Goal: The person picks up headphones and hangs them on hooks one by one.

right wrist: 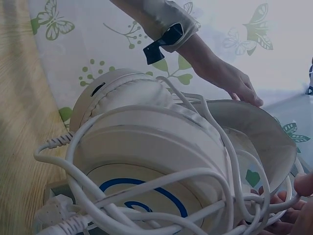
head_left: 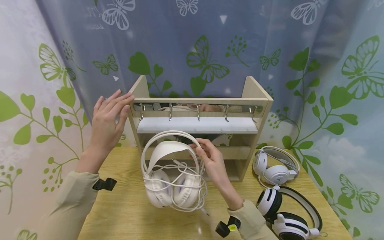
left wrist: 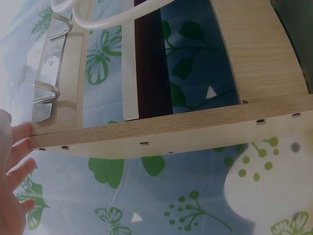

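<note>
My right hand grips the headband of a pair of white headphones, its thumb and fingers at the right side of the band. The headphones hang upright in front of a wooden rack, their white cable looped in a tangle around both ear cups. In the right wrist view, a blue ring marks the nearer cup. With fingers nearly straight, my left hand rests at the rack's upper left corner. Along the rack's top runs a metal strip with several silver hooks, above and behind the headband.
White headphones lie on the wooden table, right of the rack. Nearer the front, black-and-white headphones lie beside my right sleeve. A white shelf sits below the hooks. Behind everything hangs a curtain printed with leaves and butterflies.
</note>
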Demonstrator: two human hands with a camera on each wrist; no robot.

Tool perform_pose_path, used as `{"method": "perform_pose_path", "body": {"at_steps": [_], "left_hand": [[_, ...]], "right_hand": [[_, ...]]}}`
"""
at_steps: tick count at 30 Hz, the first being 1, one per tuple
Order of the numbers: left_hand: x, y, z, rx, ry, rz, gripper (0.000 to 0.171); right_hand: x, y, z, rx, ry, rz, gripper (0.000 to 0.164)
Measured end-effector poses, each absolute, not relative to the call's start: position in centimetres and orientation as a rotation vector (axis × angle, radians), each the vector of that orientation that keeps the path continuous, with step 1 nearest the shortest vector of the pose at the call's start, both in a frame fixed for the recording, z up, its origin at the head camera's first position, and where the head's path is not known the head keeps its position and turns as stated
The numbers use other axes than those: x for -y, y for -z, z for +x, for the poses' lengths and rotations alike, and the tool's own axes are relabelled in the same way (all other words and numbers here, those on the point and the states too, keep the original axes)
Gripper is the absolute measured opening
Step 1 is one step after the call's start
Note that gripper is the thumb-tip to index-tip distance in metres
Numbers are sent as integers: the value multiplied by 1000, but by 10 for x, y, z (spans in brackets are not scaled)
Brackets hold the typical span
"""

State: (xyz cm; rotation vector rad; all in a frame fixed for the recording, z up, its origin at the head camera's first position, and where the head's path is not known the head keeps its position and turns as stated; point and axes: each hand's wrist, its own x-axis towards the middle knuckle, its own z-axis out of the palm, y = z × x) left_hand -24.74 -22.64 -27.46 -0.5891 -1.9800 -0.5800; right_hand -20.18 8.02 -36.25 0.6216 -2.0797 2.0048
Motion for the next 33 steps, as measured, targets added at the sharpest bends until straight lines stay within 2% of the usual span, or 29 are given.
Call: {"method": "perform_pose_path", "body": {"at_steps": [33], "left_hand": [[229, 272, -247, 1993, 549, -606, 33]], "right_hand": [[-59, 349, -206, 2018, -2065, 692, 29]]}}
